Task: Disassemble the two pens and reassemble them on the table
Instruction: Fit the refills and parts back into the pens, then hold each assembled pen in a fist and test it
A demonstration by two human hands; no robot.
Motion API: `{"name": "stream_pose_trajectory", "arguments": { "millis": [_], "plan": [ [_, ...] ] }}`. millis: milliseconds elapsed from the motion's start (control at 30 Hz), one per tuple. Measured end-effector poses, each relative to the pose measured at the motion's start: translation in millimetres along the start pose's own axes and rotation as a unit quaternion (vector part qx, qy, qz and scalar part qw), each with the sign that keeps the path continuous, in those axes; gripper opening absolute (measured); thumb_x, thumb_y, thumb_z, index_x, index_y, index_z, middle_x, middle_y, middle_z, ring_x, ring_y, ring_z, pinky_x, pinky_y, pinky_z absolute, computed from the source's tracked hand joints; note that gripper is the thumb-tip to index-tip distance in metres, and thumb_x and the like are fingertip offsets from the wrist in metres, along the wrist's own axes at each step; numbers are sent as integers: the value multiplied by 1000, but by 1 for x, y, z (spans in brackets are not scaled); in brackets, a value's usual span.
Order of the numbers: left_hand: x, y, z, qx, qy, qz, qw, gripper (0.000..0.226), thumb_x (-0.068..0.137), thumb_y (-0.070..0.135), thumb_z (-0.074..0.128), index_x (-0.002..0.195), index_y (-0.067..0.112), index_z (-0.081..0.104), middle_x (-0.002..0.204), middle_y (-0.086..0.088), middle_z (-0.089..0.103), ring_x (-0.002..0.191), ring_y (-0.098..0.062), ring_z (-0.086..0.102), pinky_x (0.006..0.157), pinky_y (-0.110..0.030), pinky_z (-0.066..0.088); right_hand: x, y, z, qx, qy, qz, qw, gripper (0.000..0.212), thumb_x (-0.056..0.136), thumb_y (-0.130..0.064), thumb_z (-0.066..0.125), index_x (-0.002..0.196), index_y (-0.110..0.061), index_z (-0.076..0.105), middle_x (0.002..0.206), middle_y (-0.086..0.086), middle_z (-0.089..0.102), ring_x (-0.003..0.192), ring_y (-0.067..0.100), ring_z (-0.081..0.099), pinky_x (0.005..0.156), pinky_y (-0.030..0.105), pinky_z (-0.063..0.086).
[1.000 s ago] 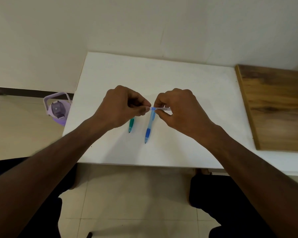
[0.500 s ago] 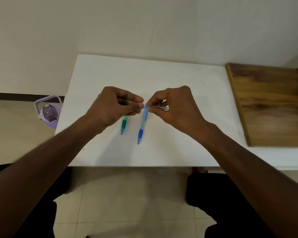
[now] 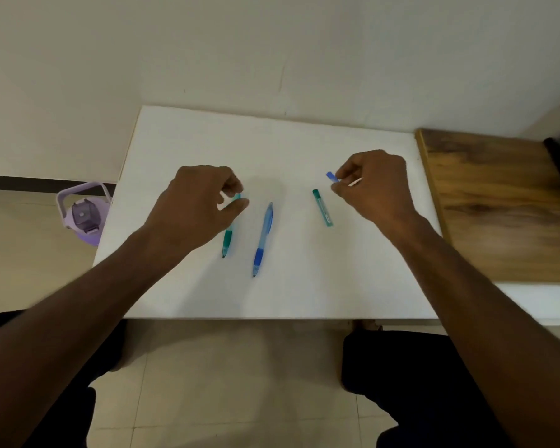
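Note:
A blue pen barrel (image 3: 262,239) lies on the white table (image 3: 288,286), tip toward me. Left of it lies a green pen barrel (image 3: 228,239); my left hand (image 3: 198,205) hovers over its far end, with thumb and forefinger curled close around that end. A green pen piece (image 3: 322,207) lies alone on the table to the right. My right hand (image 3: 375,185) is farther right and pinches a small blue pen piece (image 3: 332,177), with a thin pale part sticking out by the fingers.
A wooden board (image 3: 498,205) adjoins the table's right edge. A purple water bottle (image 3: 84,215) stands on the floor at the left. A wall rises right behind the table. My legs are under the near edge.
My hands have parted from the middle. The right hand carried the small blue piece off to the right, away from the blue barrel. The left hand shifted left over the green barrel.

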State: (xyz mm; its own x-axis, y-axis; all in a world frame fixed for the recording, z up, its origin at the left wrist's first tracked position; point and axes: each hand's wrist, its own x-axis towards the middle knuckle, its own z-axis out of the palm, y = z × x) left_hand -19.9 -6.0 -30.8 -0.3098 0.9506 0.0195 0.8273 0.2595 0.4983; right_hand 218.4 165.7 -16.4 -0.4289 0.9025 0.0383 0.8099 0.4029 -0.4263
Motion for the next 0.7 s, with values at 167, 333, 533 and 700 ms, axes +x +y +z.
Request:
{"name": "stream_pose_trajectory", "arguments": {
  "millis": [167, 333, 533, 700],
  "plan": [
    [1, -12, 8, 86, -118, -157, 977, 47, 86, 61, 76, 106, 19, 67, 86, 6, 66, 78, -14, 65, 73, -29, 51, 3, 16, 14, -45, -4, 55, 997, 24, 84, -35, 87, 97, -19, 77, 90, 1, 76, 90, 20, 72, 79, 35, 62],
    [-1, -9, 18, 95, -158, -184, 966, 50, 86, 66, 73, 83, 17, 69, 74, 2, 68, 66, -15, 65, 58, -27, 46, -2, 6, 24, -69, -32, 70, 995, 31, 84, -47, 84, 100, -23, 72, 101, 3, 75, 102, 21, 70, 83, 42, 62],
    [-3, -7, 22, 123, -157, -172, 965, 44, 88, 63, 73, 84, 22, 59, 77, 3, 64, 65, -14, 61, 61, -28, 47, -21, -36, 47, 33, -84, -3, 996, 32, 83, -55, 81, 84, -26, 69, 69, -11, 69, 73, 9, 70, 76, 28, 57],
    [-3, -3, 26, 142, -146, -163, 965, 44, 89, 66, 70, 83, 24, 56, 75, 5, 61, 62, -13, 57, 58, -26, 41, -34, -70, 89, -70, -168, -19, 983, 59, 74, -76, 75, 92, -23, 56, 80, -8, 55, 64, 7, 45, 54, 20, 32]
  ]
}}
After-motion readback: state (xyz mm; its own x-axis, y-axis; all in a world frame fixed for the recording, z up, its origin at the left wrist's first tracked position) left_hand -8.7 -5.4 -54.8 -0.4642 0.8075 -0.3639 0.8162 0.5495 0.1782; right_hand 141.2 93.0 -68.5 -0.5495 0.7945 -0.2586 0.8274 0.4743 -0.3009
